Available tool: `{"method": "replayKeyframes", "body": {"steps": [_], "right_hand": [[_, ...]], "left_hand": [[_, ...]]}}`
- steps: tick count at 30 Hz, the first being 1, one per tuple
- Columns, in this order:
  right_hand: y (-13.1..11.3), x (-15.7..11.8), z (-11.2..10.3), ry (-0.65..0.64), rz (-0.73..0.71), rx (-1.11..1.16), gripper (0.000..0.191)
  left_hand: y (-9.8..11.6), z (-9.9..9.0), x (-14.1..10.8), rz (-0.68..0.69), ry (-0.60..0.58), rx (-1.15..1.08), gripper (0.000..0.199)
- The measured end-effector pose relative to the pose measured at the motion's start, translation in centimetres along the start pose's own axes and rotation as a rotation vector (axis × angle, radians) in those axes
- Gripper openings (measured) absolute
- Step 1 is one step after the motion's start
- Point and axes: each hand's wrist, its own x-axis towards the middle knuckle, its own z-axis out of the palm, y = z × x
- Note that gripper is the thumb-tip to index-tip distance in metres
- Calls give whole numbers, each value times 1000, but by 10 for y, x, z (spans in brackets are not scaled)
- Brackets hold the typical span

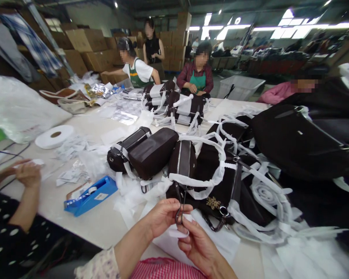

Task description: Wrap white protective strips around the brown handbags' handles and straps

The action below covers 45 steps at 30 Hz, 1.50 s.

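Low in the head view, my two hands meet in front of a dark brown handbag [186,157]. A thin dark strap loop [178,213] hangs from the bag, and the fingers of my left hand [164,217] are closed on it. Pinched in my right hand [197,240] is a white wrapping strip [178,231], right against the lower end of the loop. The bag's handle [202,180] is wrapped in white material. A gold ornament [213,202] and a ring with a dark coiled cord show on the bag to the right.
A blue tape dispenser [90,195] stands to the left, near a white roll [54,136] and loose white slips. More dark bags [154,151] crowd the table's middle and right. At the left edge a co-worker's hands [29,172] handle something white; other people are across the table.
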Motion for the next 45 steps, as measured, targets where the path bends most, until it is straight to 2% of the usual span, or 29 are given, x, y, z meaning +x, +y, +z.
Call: {"method": "replayKeyframes", "body": {"steps": [3,5,10,14,17,19,22,24,26,29,32,35,37,39,42,45], "right_hand": [[1,-1,0,13,-22,-71,49],[-2,-3,-3,47,-55,-228,49],[-28,-4,-6,253,-354,-704,53],[-47,1,14,211,-455,-1056,54],[-55,8,30,338,-545,-1420,49],[-58,12,35,397,-556,-1550,45],[-59,16,35,309,-512,-1520,44],[-58,17,33,287,-556,-1519,43],[-56,19,31,306,-613,-1543,41],[-55,20,29,313,-588,-1486,36],[-56,17,30,337,-588,-1462,32],[-58,6,36,431,-614,-1558,31],[-58,-3,40,510,-620,-1630,32],[-57,-11,40,554,-619,-1663,31],[-54,-16,34,534,-611,-1644,27],[-52,-16,27,516,-599,-1605,24]], "left_hand": [[-1,3,4,5,55,11,18],[0,5,4,22,106,43,16],[10,14,-3,50,196,170,18],[9,26,-9,94,296,334,13],[4,32,-10,116,334,395,13],[1,34,-10,122,334,409,14],[1,34,-8,115,312,413,15],[2,32,-6,106,305,410,13],[5,29,-5,88,299,419,12],[16,25,-7,-3,274,446,12],[33,23,-12,-152,246,421,23],[42,27,-11,-241,211,401,35],[37,31,-3,-233,193,371,36],[24,37,7,-193,205,265,31],[-2,44,20,-175,301,7,24],[-18,48,23,-76,340,-88,30]]}}
